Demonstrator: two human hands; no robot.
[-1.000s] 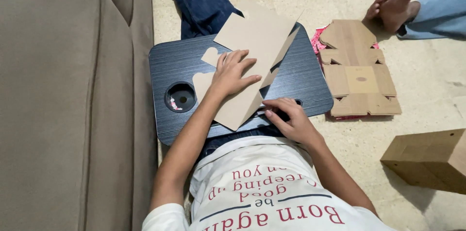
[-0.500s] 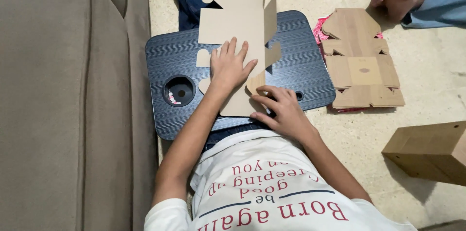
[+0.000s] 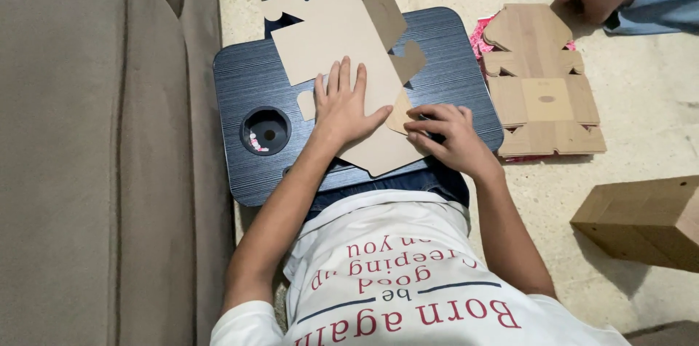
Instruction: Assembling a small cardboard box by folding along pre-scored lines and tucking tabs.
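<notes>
Folding in hand: left hand (image 3: 342, 107), fingers spread, pins the flat cardboard sheet (image 3: 336, 40) on the lap tray (image 3: 240, 84) while right hand (image 3: 445, 135) pinches a side flap (image 3: 400, 112), likely creased next.

A flat, unfolded brown cardboard box blank (image 3: 342, 48) is spread on the dark lap tray (image 3: 240, 77). A second flattened blank (image 3: 542, 84) is laid on the floor just right of the tray. A folded brown carton (image 3: 644, 222) is seen at the right edge.

Matt brown cardboard sheet (image 3: 349, 48) – dark, wood-grained lap tray (image 3: 451, 48).
</notes>
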